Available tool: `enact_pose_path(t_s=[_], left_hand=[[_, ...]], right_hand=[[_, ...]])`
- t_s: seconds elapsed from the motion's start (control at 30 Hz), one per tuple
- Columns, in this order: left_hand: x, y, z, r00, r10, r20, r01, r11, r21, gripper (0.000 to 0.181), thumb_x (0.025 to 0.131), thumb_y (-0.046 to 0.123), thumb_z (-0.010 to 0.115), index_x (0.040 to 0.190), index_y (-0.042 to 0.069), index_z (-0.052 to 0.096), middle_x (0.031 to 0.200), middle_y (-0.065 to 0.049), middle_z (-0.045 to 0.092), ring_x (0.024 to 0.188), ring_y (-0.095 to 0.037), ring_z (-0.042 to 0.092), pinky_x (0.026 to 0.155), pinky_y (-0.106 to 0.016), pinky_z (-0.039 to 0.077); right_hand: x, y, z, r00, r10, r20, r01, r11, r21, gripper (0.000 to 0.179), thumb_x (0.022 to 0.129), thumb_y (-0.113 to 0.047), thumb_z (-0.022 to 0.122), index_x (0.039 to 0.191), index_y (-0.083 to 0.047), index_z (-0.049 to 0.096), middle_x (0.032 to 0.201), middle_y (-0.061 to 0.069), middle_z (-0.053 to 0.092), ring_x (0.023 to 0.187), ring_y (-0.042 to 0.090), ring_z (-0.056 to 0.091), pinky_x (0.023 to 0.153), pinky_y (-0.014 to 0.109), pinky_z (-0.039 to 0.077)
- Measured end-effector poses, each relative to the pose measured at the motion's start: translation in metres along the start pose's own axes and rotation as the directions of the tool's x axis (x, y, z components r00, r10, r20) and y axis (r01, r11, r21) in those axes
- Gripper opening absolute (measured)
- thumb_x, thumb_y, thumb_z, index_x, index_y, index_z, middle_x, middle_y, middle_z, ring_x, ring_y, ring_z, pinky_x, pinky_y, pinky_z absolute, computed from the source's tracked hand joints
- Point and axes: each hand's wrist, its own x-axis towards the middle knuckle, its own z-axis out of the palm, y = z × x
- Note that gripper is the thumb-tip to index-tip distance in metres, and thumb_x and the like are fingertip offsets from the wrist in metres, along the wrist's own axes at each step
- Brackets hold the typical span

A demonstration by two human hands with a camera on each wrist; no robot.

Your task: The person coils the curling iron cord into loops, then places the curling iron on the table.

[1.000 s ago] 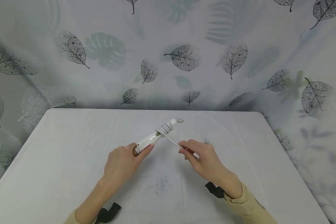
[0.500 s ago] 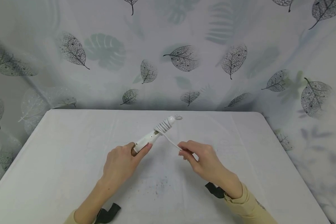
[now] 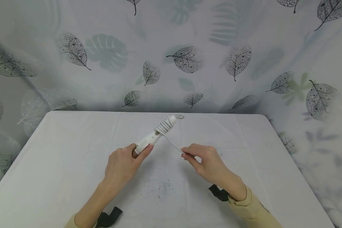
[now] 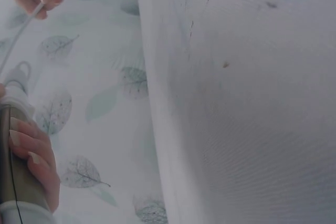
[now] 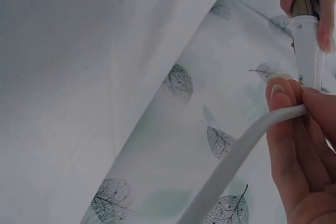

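A hair iron (image 3: 144, 143) with a white handle slants up to the right over the table in the head view. My left hand (image 3: 121, 169) grips it at the lower end, fingers wrapped round the brown barrel (image 4: 21, 174), as the left wrist view shows. White cord coils (image 3: 164, 126) wind round the handle's upper part, below a small loop (image 3: 179, 116) at the tip. From the coils a length of cord (image 3: 172, 143) runs down to my right hand (image 3: 208, 161). Thumb and fingertips there pinch the cord (image 5: 231, 166), seen close in the right wrist view.
A white-covered table (image 3: 60, 152) lies beneath both hands, with dark specks (image 3: 163, 190) on its cover. Leaf-patterned cloth (image 3: 159, 34) rises behind and at both sides. Black straps (image 3: 111, 217) show at the wrists.
The hair iron and my left hand have shifted slightly up and left, raising the loop end. My right hand stays nearly in place, still pinching the cord.
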Motion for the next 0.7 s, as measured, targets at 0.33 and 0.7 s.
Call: enact_pose_path(t_s=[0.33,0.7], left_hand=[[-0.0017,0.0026,0.0007,0.999,-0.012,0.046,0.016,0.997,-0.081,0.059,0.092,0.066,0.057,0.068,0.012,0.050,0.055,0.004,0.042,0.049,-0.011,0.039,0.046,-0.026,0.030],[-0.0020,0.0035,0.0003,0.998,0.016,0.055,-0.009,0.992,-0.126,0.055,0.093,0.060,0.060,0.068,0.012,0.050,0.056,0.005,0.039,0.048,-0.009,0.035,0.046,-0.024,0.027]], right_hand=[[-0.0011,0.0078,-0.0005,0.998,-0.065,0.019,0.065,0.998,-0.009,0.026,0.080,0.007,0.077,0.104,-0.003,0.076,0.090,0.003,0.074,0.075,0.011,0.069,0.065,0.018,0.052],[-0.0003,0.0102,-0.0013,0.999,-0.037,-0.039,0.035,0.998,-0.058,0.024,0.078,0.006,0.080,0.100,-0.004,0.078,0.086,0.004,0.073,0.069,0.010,0.067,0.060,0.016,0.049]])
